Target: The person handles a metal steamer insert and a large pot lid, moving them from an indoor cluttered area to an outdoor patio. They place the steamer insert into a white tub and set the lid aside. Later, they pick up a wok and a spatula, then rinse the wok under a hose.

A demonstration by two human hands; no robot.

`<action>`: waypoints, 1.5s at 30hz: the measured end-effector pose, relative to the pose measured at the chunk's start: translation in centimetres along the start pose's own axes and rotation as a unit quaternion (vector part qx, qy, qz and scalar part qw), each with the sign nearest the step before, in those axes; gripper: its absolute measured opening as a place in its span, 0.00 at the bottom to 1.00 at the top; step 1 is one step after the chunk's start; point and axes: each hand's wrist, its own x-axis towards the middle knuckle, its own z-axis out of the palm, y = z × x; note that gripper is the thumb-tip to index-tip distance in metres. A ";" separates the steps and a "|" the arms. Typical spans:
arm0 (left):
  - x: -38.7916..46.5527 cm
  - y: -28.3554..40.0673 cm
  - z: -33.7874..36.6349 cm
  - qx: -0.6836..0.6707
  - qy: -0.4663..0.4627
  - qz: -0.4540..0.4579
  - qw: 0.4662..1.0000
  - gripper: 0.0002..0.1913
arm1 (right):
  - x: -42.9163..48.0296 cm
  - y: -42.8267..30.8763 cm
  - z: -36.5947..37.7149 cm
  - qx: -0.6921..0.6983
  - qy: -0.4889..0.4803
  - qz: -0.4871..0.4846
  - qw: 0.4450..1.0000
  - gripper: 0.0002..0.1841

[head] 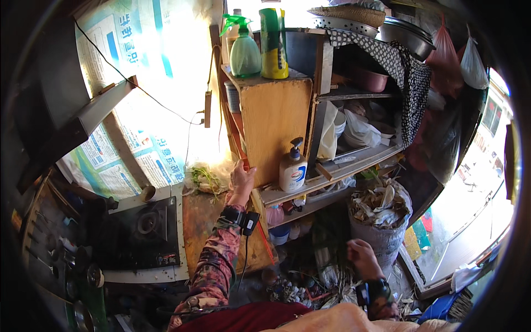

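My left hand (pixel 242 180) is raised at the left edge of a yellowish wooden cabinet (pixel 276 124), its fingertips by a narrow red-orange thing (pixel 245 162). I cannot tell whether the fingers grip it. Right of that hand, a pump bottle of hand wash (pixel 293 170) stands on a wooden ledge. A plastic bag with green herbs (pixel 206 178) lies on the wooden worktop (pixel 203 232) to the left. Lower right, my right hand (pixel 364 256) hangs with curled fingers in front of a woven sack of dry husks (pixel 381 207). Its palm side is hidden.
A gas stove (pixel 141 232) sits at the left. On the cabinet top are a green spray bottle (pixel 245 52) and a green-yellow canister (pixel 274 45). Shelves at the right hold bowls (pixel 361 128) under a dotted cloth (pixel 415 91). Garlic bulbs (pixel 290 290) lie on the floor.
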 end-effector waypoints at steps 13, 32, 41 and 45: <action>-3.4 4.3 -3.8 0.017 -0.015 0.026 0.999 0.14 | -4.2 -0.8 -5.2 0.040 0.105 -0.076 0.991 0.03; -23.2 -13.1 -46.3 0.222 0.045 -0.110 0.968 0.10 | 13.3 -7.0 36.7 -0.383 0.014 -0.498 0.778 0.15; -29.9 -18.8 -48.7 0.189 0.026 -0.225 0.955 0.09 | 19.9 -9.2 41.9 -0.497 0.156 -0.497 0.694 0.30; -30.2 -19.9 -48.8 0.199 0.009 -0.187 0.962 0.11 | 20.5 -9.4 43.0 -0.434 0.145 -0.513 0.727 0.24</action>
